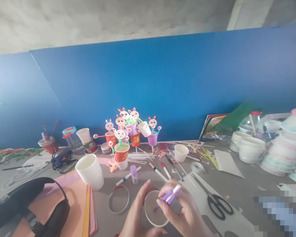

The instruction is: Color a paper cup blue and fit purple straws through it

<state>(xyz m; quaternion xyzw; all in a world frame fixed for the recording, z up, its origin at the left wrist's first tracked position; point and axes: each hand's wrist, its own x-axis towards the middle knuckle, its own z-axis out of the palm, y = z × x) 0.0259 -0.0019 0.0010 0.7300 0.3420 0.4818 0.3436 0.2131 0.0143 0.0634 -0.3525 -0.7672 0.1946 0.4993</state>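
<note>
My left hand grips a white paper cup from its left side, the open mouth turned toward me. My right hand is closed on a purple marker with a white end, its tip reaching inside the cup. Both hands are low in the middle of the view, above the grey table. Just beyond them lie a purple glue stick and loose markers.
Bunny-faced paper-cup figures stand at the back against a blue wall. A stack of white cups, coloured paper, a tape ring and a black bag are left; scissors, tape roll and bowls right.
</note>
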